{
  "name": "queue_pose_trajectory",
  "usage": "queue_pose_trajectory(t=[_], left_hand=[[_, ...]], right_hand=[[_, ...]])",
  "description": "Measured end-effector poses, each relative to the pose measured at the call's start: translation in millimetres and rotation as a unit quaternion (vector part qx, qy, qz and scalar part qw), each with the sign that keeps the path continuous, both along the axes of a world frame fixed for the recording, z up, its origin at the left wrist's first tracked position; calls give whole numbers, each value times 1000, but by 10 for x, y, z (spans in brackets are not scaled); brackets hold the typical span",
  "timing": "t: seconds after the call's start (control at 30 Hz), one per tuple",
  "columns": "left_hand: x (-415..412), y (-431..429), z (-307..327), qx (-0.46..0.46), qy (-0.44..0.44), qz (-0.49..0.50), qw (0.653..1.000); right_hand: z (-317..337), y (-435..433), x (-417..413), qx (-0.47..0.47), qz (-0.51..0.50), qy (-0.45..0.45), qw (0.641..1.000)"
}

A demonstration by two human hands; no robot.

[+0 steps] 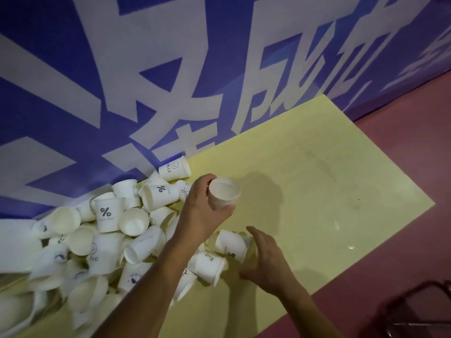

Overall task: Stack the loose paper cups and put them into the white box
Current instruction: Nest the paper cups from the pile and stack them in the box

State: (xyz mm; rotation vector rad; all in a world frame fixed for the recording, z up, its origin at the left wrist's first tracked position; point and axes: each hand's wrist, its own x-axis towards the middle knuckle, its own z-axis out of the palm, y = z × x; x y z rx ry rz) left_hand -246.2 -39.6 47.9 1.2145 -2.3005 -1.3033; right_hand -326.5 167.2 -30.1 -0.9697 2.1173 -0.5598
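Yellow table (317, 167), paper cup (223, 195) gripped in left fingers (227, 211)

The paper cups (107, 217) are white, some with a black percent sign or "HELLO" print; the worktop (305, 172) is pale yellow, the wall (73, 81) blue-violet with big white characters, the floor (402, 264) dull pink

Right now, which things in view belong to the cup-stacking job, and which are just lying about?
Job:
- held cup, in the left hand
- percent cup, lying by the right hand
- cup pile on the yellow table

Lying about:
- blue banner behind the table
- dark chair, lower right

No white box is in view.
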Motion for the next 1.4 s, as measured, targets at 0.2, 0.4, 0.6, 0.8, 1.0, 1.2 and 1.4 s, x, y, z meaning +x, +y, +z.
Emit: queue_pose_trajectory(t=[0.2, 0.4, 0.6, 0.8, 1.0, 1.2, 1.4], left_hand=[[327, -18, 330, 59, 94, 45, 993], [645, -83, 345, 70, 168, 65, 981], [1178, -178, 492, 68, 234, 119, 963], [2128, -350, 694, 3, 237, 152, 959], [3453, -510, 685, 4, 225, 184, 957], [4571, -643, 587, 9, 224, 217, 950], [5111, -839, 295, -20, 190, 209, 959]], right_hand=[[-256, -92, 109, -37, -45, 32, 998], [-137, -34, -18, -115, -129, 20, 985], [687, -362, -2, -214, -148, 50, 964], [1322, -954, 733, -276, -112, 41, 954], [1484, -1421, 1953, -307, -63, -8, 949], [1450, -1759, 3081, -298, -44, -23, 953], [1345, -1932, 3679, -276, -28, -41, 960]])
